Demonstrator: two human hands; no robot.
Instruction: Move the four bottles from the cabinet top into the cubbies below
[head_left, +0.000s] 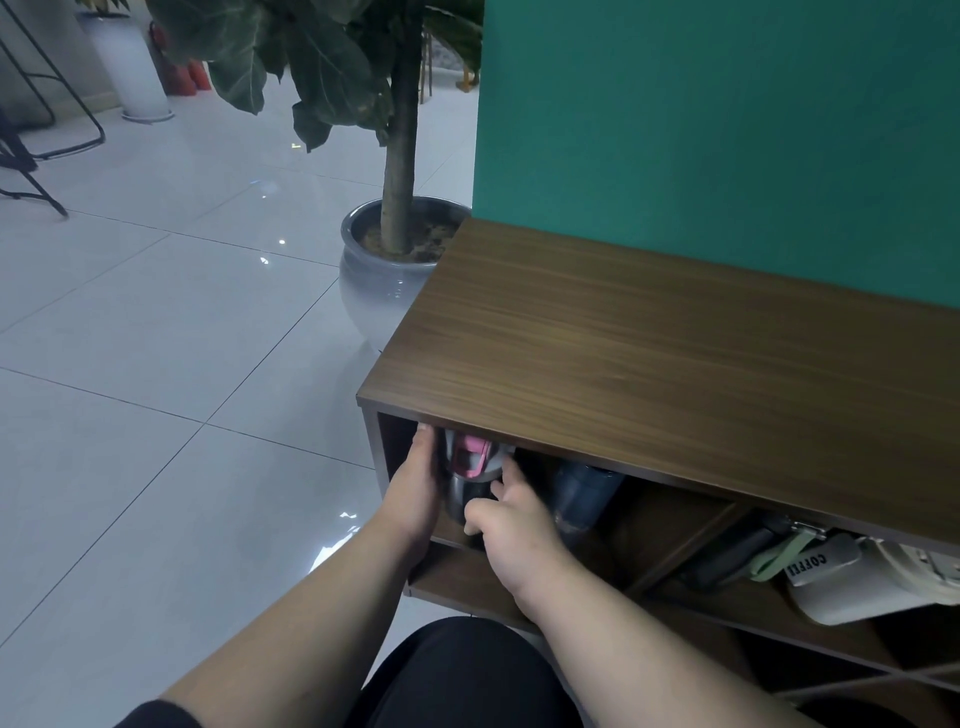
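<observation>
I count four bottles in the cubbies: one steel bottle with a pink lid (470, 470), one dark blue translucent bottle (584, 496), one black bottle (737, 553) and one white bottle printed COFFEE (836, 582). Two hands of mine are in view, my left hand (415, 488) and my right hand (511, 525). There is one wooden cabinet (675, 353) and one potted plant in a grey ceramic pot (384, 270).

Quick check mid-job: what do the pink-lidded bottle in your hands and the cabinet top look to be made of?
Pink-lidded bottle: body looks like polished metal, likely steel, going by its grey sheen; the lid looks like glossy plastic. Cabinet top: brown wood-grain streaks with a smooth satin finish, probably laminate or veneer rather than solid wood, though that's uncertain.
</observation>
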